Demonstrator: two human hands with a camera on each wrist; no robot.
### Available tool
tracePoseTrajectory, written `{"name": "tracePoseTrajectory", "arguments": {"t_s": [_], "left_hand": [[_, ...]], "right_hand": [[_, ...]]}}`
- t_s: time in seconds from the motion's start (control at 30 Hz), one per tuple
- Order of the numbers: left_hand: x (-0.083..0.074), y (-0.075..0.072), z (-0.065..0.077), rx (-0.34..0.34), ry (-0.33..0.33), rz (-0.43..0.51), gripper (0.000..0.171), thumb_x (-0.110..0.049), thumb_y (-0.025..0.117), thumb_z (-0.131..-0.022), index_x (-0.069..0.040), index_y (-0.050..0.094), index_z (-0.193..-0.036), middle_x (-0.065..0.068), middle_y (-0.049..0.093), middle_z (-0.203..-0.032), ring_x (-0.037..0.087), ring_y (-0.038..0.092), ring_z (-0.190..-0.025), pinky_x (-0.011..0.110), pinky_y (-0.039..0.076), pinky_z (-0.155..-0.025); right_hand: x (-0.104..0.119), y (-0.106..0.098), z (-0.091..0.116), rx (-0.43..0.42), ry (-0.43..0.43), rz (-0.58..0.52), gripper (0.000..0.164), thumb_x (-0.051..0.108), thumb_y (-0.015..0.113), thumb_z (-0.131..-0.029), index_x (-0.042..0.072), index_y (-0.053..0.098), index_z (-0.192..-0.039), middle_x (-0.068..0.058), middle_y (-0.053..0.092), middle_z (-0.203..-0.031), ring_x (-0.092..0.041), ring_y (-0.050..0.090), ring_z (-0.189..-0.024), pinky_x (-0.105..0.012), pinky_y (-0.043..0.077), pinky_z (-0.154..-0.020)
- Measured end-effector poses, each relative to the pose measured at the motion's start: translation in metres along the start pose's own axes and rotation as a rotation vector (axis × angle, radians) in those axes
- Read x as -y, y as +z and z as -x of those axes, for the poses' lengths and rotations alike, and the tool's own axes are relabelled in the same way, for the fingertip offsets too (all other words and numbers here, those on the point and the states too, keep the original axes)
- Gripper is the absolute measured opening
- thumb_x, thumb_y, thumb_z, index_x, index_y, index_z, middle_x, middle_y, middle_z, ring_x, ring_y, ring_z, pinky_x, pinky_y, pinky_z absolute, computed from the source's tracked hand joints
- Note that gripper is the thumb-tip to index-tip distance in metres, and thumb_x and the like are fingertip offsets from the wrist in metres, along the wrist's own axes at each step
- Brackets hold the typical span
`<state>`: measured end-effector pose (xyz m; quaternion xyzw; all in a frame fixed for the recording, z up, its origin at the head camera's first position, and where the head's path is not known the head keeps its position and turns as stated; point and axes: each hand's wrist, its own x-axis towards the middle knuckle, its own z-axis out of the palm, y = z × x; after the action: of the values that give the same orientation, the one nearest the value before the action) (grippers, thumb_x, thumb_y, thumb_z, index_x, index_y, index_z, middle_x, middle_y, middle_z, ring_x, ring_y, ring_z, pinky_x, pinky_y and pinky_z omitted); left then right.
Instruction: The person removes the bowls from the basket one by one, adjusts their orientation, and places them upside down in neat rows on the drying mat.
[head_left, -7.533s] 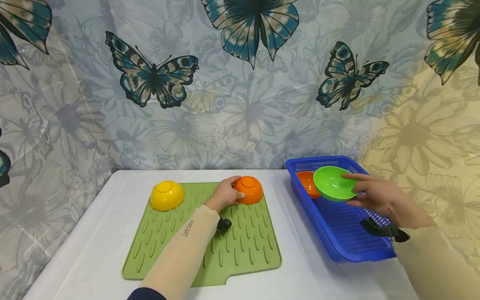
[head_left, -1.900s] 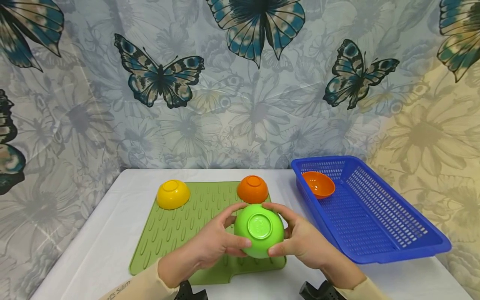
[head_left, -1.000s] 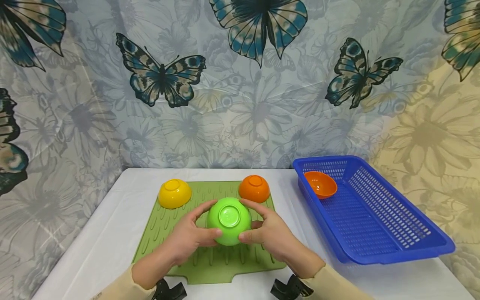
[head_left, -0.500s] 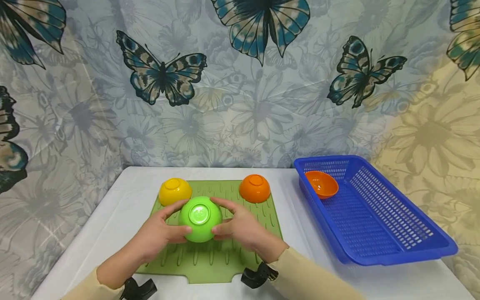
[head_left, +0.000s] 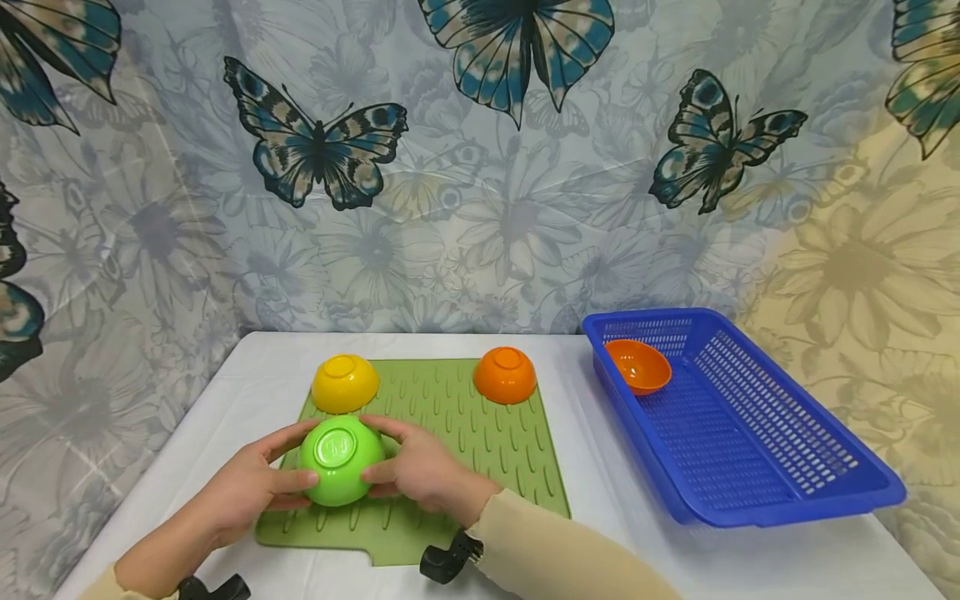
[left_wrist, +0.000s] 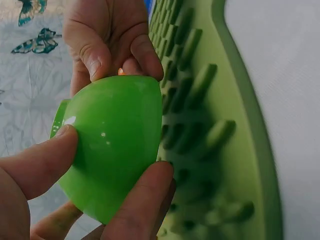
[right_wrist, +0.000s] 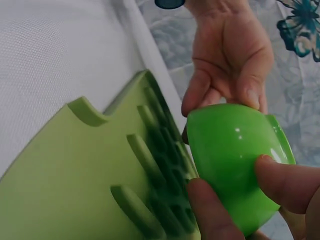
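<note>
A green bowl (head_left: 342,463), upside down with its foot ring up, is held between both hands over the front left of a green ridged mat (head_left: 480,467). My left hand (head_left: 251,483) grips its left side, and my right hand (head_left: 420,462) grips the right side. In the left wrist view, the bowl (left_wrist: 115,135) hangs just above the mat's ridges, fingers at its rim. The right wrist view shows the same bowl (right_wrist: 235,155) with a thumb on its side. Behind it on the mat stand an upturned yellow bowl (head_left: 345,383) and an upturned orange bowl (head_left: 505,375).
A blue basket (head_left: 750,417) with slotted sides stands at the right of the white-covered table (head_left: 592,508). Another orange bowl (head_left: 639,367) lies in its far left corner, tilted, its inside showing. A butterfly-patterned cloth (head_left: 480,208) hangs behind the table.
The green bowl came out of the basket, was turned over and taken in both hands, then moved left and lower over the mat. My left hand has let go of the orange bowl there.
</note>
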<state>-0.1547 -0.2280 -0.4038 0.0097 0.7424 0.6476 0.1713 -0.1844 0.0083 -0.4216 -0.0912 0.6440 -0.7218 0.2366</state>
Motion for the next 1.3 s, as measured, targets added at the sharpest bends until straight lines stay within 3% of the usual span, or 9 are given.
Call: {"name": "tracePoseTrajectory", "arguments": {"t_s": [0.3, 0.57, 0.73, 1.07, 1.3], "left_hand": [[0.014, -0.021, 0.005, 0.048, -0.032, 0.030, 0.087, -0.003, 0.070, -0.091, 0.002, 0.015, -0.158, 0.031, 0.003, -0.158, 0.034, 0.060, -0.111, 0.048, 0.055, -0.086], [0.015, -0.028, 0.001, 0.026, -0.064, -0.005, 0.086, 0.000, 0.070, -0.091, 0.003, 0.015, -0.157, 0.033, 0.005, -0.157, 0.035, 0.058, -0.113, 0.050, 0.054, -0.086], [0.017, -0.033, 0.001, 0.036, -0.071, -0.011, 0.084, 0.000, 0.070, -0.091, 0.005, 0.017, -0.156, 0.034, 0.008, -0.156, 0.036, 0.057, -0.114, 0.052, 0.054, -0.086], [0.015, -0.033, 0.000, 0.034, -0.098, -0.092, 0.083, -0.002, 0.072, -0.089, 0.005, 0.022, -0.155, 0.033, 0.013, -0.156, 0.043, 0.049, -0.124, 0.051, 0.053, -0.088], [0.007, -0.028, 0.000, -0.015, -0.106, -0.226, 0.080, -0.006, 0.074, -0.089, 0.003, 0.029, -0.154, 0.036, 0.040, -0.141, 0.035, 0.059, -0.113, 0.045, 0.055, -0.085]], "right_hand": [[-0.010, 0.023, -0.014, -0.048, 0.027, 0.029, 0.076, -0.020, 0.070, -0.079, 0.022, 0.058, -0.143, -0.018, 0.038, -0.152, -0.032, 0.069, -0.073, -0.043, 0.060, -0.067], [-0.016, 0.025, -0.023, -0.056, 0.050, -0.017, 0.075, -0.021, 0.070, -0.079, 0.020, 0.059, -0.141, -0.017, 0.039, -0.151, -0.032, 0.069, -0.075, -0.043, 0.060, -0.066], [-0.018, 0.022, -0.027, -0.054, 0.067, -0.048, 0.069, -0.021, 0.070, -0.078, 0.015, 0.063, -0.137, -0.014, 0.048, -0.145, -0.030, 0.069, -0.080, -0.044, 0.060, -0.067], [-0.018, 0.022, -0.026, -0.134, 0.048, 0.100, 0.056, -0.016, 0.076, -0.075, 0.013, 0.072, -0.122, -0.005, 0.067, -0.119, -0.022, 0.070, -0.079, -0.034, 0.059, -0.070], [-0.015, 0.023, -0.024, -0.199, -0.005, 0.238, 0.045, -0.011, 0.080, -0.073, 0.009, 0.074, -0.113, 0.001, 0.068, -0.104, -0.014, 0.062, -0.084, -0.030, 0.056, -0.071]]}}
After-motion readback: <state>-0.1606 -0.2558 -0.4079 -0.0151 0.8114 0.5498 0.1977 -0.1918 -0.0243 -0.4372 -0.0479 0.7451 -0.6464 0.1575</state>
